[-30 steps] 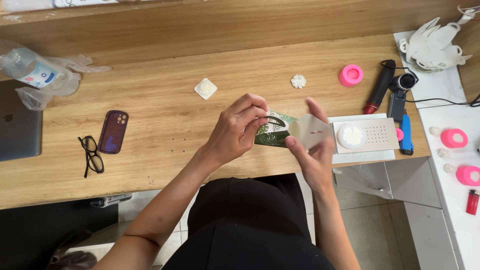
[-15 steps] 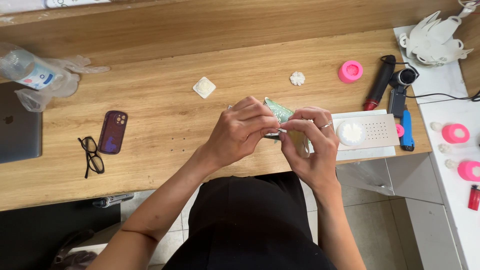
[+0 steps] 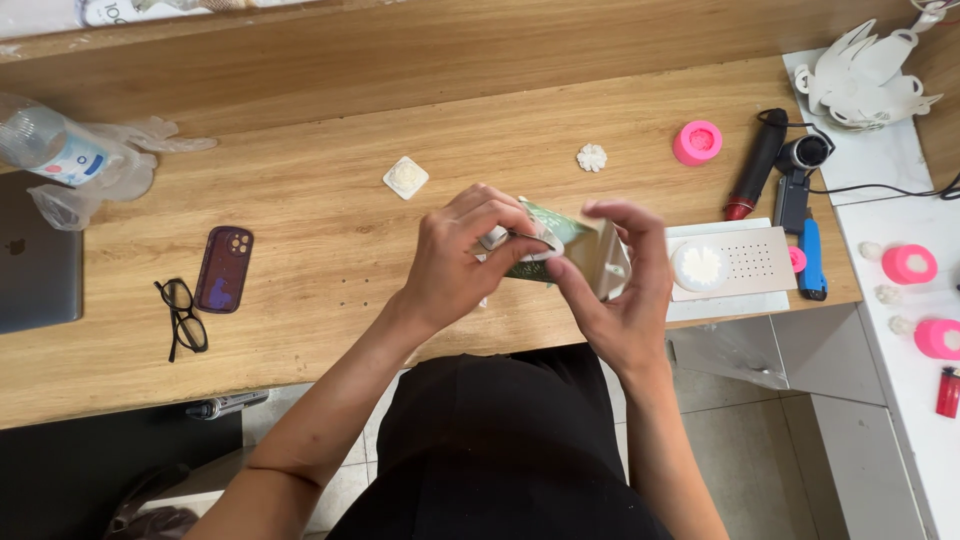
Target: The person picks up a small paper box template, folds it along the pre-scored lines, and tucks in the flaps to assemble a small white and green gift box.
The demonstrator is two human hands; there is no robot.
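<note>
Green pouch pinched between both hands — near desk edge.

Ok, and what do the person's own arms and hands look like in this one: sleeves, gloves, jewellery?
Both forearms are bare up to the frame edge, with no sleeves showing. The left hand and right hand wear no gloves, and no watch or bracelet shows at either wrist. The picture is too small to rule a ring in or out. The clothing below is black.
</note>
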